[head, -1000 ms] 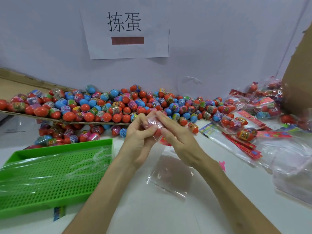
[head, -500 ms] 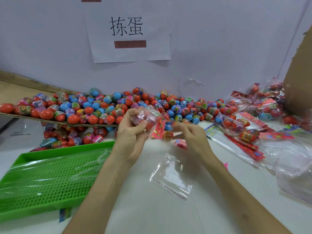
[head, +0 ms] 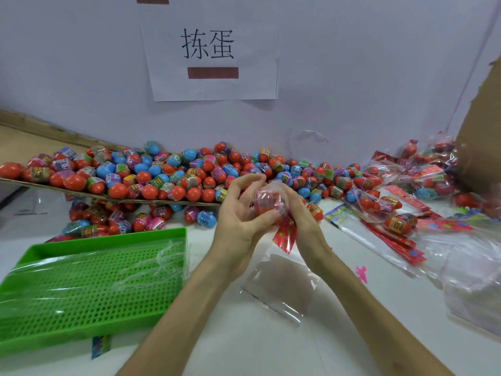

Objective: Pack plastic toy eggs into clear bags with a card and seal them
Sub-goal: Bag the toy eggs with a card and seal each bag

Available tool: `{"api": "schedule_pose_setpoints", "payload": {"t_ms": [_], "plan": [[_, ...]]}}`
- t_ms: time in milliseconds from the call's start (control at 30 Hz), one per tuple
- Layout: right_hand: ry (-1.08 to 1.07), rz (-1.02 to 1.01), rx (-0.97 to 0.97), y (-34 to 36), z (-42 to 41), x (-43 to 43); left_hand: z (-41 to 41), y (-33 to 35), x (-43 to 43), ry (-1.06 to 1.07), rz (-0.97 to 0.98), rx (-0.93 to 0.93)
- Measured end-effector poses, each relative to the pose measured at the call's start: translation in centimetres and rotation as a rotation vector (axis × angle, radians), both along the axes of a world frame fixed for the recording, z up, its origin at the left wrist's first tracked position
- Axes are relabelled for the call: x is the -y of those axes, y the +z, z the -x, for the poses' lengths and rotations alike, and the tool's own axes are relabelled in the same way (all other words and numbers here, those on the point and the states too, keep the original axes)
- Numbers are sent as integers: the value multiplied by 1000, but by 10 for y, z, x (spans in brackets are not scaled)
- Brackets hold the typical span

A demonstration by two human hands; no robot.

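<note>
— Right hand [head: 303,223] has rejoined the left hand [head: 238,223]; each grip pinches the bag [head: 268,195] above the tabletop's [head: 244,346] middle.
— Risk?
— Card [head: 284,237] hangs half out; loose plastic could let it or an egg [head: 264,210] drop.

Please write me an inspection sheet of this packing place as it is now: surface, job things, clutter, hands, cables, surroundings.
Surface: white table.
Job's things: toy eggs heaped along the wall; filled bag held up, red card sticking out beneath it; empty bag flat on the table; packed bags at right.
Clutter: green tray under plastic film; pink scrap.
Hands: left hand and right hand both grip the filled bag.
Cables: nothing seen.
Surroundings: paper sign on the wall; cardboard panel at far right.
</note>
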State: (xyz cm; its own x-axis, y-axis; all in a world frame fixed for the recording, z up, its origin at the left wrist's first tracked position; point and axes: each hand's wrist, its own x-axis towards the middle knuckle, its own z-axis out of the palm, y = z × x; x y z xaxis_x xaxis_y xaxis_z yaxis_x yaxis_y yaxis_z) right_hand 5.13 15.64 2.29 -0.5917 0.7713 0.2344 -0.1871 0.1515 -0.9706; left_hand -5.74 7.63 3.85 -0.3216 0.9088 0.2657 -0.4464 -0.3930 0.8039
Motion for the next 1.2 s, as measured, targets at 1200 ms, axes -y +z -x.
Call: {"api": "schedule_pose_setpoints", "payload": {"t_ms": [1200], "plan": [[68, 197, 225, 19, -54, -61, 13, -23, -10, 251, 406, 345]]}}
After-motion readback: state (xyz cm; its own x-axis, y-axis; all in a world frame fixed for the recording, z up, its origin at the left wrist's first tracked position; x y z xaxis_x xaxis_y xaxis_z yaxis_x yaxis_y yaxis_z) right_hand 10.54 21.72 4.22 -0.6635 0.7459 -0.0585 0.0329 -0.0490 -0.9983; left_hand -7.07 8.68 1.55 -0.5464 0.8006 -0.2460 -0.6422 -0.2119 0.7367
